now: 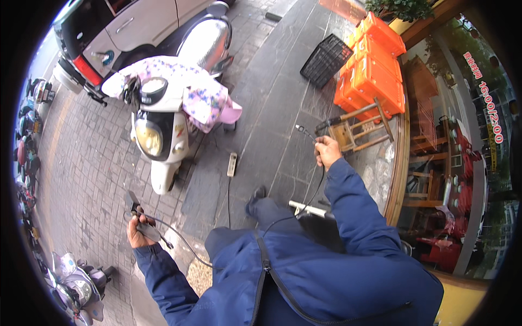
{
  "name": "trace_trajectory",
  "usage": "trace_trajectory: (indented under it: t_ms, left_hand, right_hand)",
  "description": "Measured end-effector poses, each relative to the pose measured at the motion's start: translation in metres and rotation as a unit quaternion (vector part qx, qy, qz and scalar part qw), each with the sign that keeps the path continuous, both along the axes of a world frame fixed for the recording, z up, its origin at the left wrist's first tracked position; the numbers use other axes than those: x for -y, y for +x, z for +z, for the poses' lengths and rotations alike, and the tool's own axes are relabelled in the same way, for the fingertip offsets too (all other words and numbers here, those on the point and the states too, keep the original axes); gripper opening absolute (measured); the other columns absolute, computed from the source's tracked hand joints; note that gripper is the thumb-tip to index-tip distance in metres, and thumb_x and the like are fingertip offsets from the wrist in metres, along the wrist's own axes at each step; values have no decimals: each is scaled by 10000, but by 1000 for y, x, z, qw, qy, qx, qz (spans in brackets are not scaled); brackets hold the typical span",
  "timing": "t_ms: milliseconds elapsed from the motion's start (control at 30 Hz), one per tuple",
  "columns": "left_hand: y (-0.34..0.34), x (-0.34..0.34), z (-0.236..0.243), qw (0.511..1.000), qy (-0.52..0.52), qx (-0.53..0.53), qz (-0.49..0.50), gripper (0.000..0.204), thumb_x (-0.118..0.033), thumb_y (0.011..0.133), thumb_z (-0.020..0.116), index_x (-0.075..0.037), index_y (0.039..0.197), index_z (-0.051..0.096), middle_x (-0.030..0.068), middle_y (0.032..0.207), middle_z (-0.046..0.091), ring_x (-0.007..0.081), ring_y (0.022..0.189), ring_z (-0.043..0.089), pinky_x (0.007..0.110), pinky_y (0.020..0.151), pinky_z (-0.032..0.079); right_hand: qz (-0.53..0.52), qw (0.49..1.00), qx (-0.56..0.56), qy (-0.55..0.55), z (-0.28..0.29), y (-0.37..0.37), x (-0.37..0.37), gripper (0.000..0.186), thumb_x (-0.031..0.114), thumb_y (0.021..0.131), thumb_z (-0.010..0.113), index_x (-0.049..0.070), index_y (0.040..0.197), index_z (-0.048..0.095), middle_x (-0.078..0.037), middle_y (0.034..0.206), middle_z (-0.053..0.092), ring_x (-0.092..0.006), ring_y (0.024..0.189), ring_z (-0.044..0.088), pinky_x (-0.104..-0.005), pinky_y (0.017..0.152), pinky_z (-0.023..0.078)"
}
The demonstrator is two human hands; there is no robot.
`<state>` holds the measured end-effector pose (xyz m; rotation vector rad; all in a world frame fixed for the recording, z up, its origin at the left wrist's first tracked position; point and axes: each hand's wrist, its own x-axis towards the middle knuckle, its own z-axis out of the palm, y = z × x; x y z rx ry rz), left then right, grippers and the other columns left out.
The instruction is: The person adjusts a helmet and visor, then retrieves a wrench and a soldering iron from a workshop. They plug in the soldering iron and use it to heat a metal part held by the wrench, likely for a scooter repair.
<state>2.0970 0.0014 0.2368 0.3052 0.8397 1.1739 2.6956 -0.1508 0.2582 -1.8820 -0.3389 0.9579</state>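
Note:
My right hand (328, 152) is raised at the right, its fingers closed on a black cable (314, 191). Beyond the fingertips the cable ends in a pale-tipped plug (302, 129). At the lower left my left hand (137, 231) grips a dark block-shaped device (130, 202) with a thin pointed tip; its exact kind is unclear. Under those fingers hangs a grey flap (148, 232). A cable runs from the left hand across my jacket and seems to be the same one my right hand holds. On the paving ahead lies a white power strip (232, 164) with a dark cord.
A white scooter (163, 119) with a flowered cover stands ahead left, beside a parked car (130, 27). At the right are orange crates (375, 70), a black basket (326, 60), a wooden stool (361, 130) and a shop window (462, 152). Another scooter (79, 282) is lower left.

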Motion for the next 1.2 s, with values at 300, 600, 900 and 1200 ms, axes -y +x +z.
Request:
trace_trajectory:
  t_ms: [300, 600, 900, 1200]
  left_hand:
    - [174, -72, -30, 993, -105, -41, 35, 65, -107, 825, 562, -81, 884, 559, 27, 892, 652, 117, 672, 620, 346, 564, 533]
    - [327, -105, -153, 970, -197, -81, 114, 102, -155, 774, 558, -92, 848, 527, 55, 742, 606, 187, 583, 569, 378, 499, 507]
    - [380, -90, -146, 947, -241, -94, 193, 109, -121, 779, 525, -78, 877, 546, 29, 805, 620, 125, 596, 563, 333, 483, 482]
    - [392, -46, -152, 936, -210, -61, 276, 144, -117, 767, 565, -76, 904, 581, 18, 846, 641, 108, 632, 585, 322, 501, 493]
  right_hand:
    - [10, 996, 5, 89, 63, 172, -83, 124, 51, 873, 513, -13, 979, 524, -72, 642, 531, -104, 383, 417, -263, 321, 325]
    - [26, 998, 45, 38, 58, 338, -105, 118, 58, 884, 525, -7, 979, 551, -42, 640, 548, -84, 450, 458, -249, 394, 354]
    - [96, 995, 13, 5, 30, 403, -189, 163, 77, 879, 549, -23, 1007, 561, -52, 633, 564, -91, 417, 453, -260, 366, 344]
    - [253, 967, 27, -19, 2, 394, -264, 185, 100, 854, 540, -22, 987, 581, -42, 664, 579, -95, 527, 505, -273, 462, 397]
